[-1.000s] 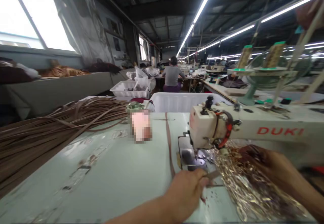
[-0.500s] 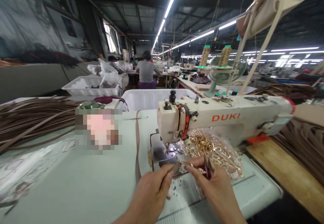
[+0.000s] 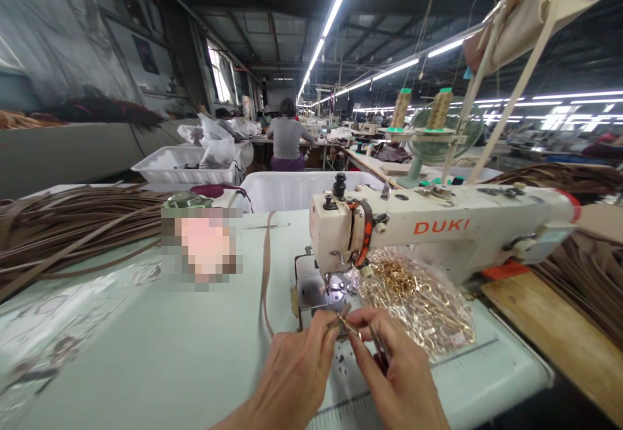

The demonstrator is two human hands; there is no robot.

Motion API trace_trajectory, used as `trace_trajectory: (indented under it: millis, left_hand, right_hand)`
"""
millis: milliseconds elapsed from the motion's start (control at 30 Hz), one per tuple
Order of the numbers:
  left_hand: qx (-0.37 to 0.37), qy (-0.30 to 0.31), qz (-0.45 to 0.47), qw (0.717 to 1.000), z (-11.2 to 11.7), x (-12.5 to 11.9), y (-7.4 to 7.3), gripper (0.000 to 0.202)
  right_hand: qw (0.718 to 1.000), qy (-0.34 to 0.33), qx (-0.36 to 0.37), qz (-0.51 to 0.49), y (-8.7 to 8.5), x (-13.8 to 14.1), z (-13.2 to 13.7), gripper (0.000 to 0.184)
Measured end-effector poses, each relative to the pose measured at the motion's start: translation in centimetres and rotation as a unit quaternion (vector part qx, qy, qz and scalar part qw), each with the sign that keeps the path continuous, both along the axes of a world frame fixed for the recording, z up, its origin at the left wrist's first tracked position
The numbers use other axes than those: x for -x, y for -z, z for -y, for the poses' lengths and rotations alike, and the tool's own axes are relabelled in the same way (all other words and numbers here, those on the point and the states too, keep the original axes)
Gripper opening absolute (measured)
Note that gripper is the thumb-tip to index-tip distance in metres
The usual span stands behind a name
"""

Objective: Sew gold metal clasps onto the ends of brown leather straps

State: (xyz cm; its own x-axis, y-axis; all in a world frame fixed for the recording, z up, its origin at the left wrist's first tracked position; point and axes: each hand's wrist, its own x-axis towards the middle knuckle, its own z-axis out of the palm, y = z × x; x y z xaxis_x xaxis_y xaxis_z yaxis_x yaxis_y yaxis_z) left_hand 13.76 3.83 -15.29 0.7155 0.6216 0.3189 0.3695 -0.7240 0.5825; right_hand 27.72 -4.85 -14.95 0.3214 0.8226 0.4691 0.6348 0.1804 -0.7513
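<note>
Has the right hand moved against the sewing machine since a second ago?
Yes. The right hand moved left along the sewing machine, from the bag of gold chains to the needle plate.

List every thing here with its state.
left hand: pinching small part
right hand: pinching the same small part
sewing machine: standing on table
bag of gold chains: lying under sewing machine
brown strap: flat on table
strap heap: piled at far left
</note>
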Motion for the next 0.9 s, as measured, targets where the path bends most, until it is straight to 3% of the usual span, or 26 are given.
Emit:
trace_trajectory:
  millis: [167, 333, 533, 633, 800, 900]
  left_hand:
    - [0.074, 0.036, 0.009, 0.997, -0.5, 0.1, -0.1, 0.011]
    - [0.109, 0.095, -0.028, 0.989, -1.5, 0.5, -1.1, 0.034]
    - [0.169, 0.124, -0.010, 0.978, -1.6, 0.6, -1.8, 0.007]
    - [0.183, 0.121, -0.003, 0.976, -1.6, 0.6, -1.7, 0.008]
    - [0.134, 0.120, 0.004, 0.984, -1.5, 0.5, -1.1, 0.013]
    - [0.103, 0.121, -0.015, 0.987, -1.3, 0.5, -0.8, 0.012]
  right_hand:
    - [0.998, -0.049, 0.030, -0.021, -0.2, -0.6, 0.2, 0.014]
    - [0.979, -0.153, 0.115, -0.072, -1.0, -3.4, 0.0, 0.016]
    - [0.936, -0.243, 0.168, -0.194, -0.9, -6.0, -0.2, 0.023]
    - [0.924, -0.266, 0.177, -0.211, -0.8, -6.3, -0.2, 0.020]
    - [0.940, -0.236, 0.184, -0.165, -1.7, -5.2, -0.6, 0.013]
    - [0.962, -0.171, 0.211, -0.035, -1.9, -3.9, -1.0, 0.008]
